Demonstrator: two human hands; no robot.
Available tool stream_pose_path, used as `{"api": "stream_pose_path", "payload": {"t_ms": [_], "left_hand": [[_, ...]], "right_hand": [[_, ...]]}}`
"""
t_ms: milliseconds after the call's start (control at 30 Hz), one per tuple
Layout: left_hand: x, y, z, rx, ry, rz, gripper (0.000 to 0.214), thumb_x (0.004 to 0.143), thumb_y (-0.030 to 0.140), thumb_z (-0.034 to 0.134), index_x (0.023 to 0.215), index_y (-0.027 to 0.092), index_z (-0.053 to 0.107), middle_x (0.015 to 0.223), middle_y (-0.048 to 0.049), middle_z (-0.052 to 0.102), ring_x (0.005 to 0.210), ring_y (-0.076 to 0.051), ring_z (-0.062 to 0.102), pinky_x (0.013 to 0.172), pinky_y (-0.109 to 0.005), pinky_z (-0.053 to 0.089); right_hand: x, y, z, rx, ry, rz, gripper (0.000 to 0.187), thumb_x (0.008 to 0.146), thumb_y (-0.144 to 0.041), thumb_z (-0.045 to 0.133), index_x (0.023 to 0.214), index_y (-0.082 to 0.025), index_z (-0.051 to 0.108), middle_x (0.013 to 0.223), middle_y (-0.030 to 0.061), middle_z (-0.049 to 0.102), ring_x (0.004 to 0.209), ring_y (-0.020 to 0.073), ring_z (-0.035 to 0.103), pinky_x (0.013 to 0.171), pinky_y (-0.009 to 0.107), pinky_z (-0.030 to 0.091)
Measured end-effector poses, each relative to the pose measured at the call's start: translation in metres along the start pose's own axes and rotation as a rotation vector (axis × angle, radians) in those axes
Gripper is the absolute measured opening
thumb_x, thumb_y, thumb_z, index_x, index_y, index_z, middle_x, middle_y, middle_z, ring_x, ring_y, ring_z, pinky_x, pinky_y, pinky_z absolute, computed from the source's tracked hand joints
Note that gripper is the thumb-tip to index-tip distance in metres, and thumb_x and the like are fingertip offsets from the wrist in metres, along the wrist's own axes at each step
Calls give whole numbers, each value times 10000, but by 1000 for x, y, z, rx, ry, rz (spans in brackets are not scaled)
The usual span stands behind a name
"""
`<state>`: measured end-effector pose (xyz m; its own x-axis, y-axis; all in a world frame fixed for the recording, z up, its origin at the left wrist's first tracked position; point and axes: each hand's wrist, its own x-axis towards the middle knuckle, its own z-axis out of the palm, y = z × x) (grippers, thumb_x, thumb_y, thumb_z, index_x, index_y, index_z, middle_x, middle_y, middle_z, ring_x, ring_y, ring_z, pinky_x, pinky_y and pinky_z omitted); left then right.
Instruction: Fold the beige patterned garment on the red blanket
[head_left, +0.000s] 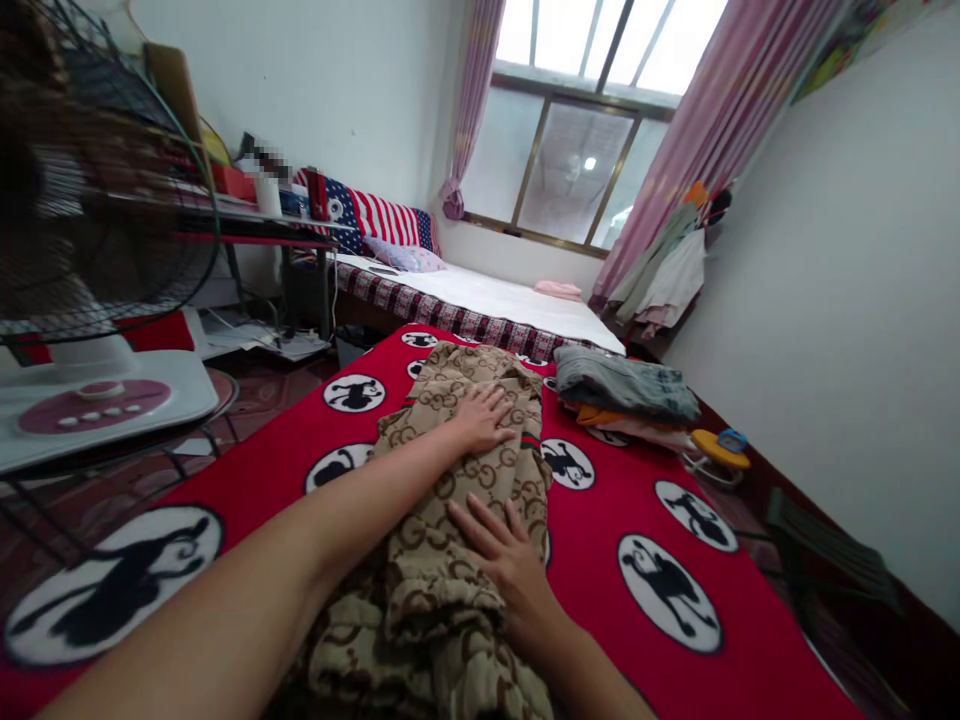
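Note:
A tan patterned garment [450,480] lies lengthwise on a red blanket [615,500] printed with black-and-white round figures. My left hand [484,418] rests flat on the garment's far part, fingers spread. Nearer to me, my right hand [504,555] presses flat on the garment's middle, fingers apart. Neither hand grips the cloth. The near end of the garment is bunched up between my arms.
A pile of folded clothes [626,390] sits on the blanket's far right. An electric fan [90,250] stands at the left. Behind are a second bed [495,300], a cluttered desk [255,215], hanging clothes [667,270] and a window.

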<state>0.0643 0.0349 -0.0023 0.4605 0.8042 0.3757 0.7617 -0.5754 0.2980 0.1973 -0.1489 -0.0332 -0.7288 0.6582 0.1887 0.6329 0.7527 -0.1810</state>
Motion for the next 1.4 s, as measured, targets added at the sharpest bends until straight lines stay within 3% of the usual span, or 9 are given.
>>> {"api": "stream_pose_path", "payload": {"t_ms": [167,300,433,600,733,900,1000,1100,1400], "left_hand": [[-7,-29,18,30,45,-133,609,900,541,436,1426,234,441,1553,-132,304,1446,-297,236,1147,-537,164],[-11,-27,22,97,93,-92,591,899,527,449,1420,248,454,1537,-130,339,1434,-309,257,1147,-535,170],[-13,-23,25,144,118,-79,550,900,528,452,1377,259,506,1490,-125,414,1407,-313,301,1137,-545,197],[-13,-24,26,141,177,-58,429,871,523,516,1205,278,627,1355,-102,521,1312,-290,398,1109,-517,261],[-13,-22,21,127,216,-18,332,830,501,587,1047,268,679,1206,-80,567,1197,-276,463,1059,-479,320],[-15,-17,14,121,234,-29,291,788,480,636,954,248,692,1108,-86,566,1099,-275,489,989,-445,370],[-16,-16,15,104,262,-95,480,767,512,645,1181,269,629,1191,-100,544,1137,-285,482,1005,-447,366],[-15,-18,21,98,240,-217,754,792,583,581,1441,241,409,1388,-150,452,1290,-319,406,1092,-478,288],[-10,-24,25,123,71,-323,766,860,668,402,1480,219,363,1502,-163,381,1403,-309,313,1167,-465,172]], "right_hand": [[-6,-8,-1,173,64,3,450,864,-363,544,1312,-334,558,1518,4,381,1430,241,295,1184,516,129],[-6,0,-2,431,279,88,345,865,-283,552,1198,-322,633,1248,24,662,1176,211,592,1071,430,388],[28,54,-31,563,561,295,211,886,-293,538,1013,-253,702,943,45,732,849,191,677,719,299,530],[117,152,-80,310,839,332,166,805,-250,562,851,-179,705,903,76,684,902,212,629,851,350,488],[183,199,-90,161,738,400,286,783,-177,557,1037,-150,685,1046,100,666,826,175,636,816,320,498],[217,231,-89,-60,256,679,425,628,-163,749,1052,-174,722,816,41,725,742,186,651,712,268,494],[218,247,-97,-108,253,732,174,651,-184,737,820,-150,762,736,68,722,752,213,663,707,270,489],[211,254,-93,-168,362,742,279,831,-263,565,1012,-142,739,976,116,729,958,244,652,837,310,479],[172,240,-7,-122,228,604,549,831,-97,427,1374,-102,508,1413,155,512,1301,235,474,1087,338,354]]}}
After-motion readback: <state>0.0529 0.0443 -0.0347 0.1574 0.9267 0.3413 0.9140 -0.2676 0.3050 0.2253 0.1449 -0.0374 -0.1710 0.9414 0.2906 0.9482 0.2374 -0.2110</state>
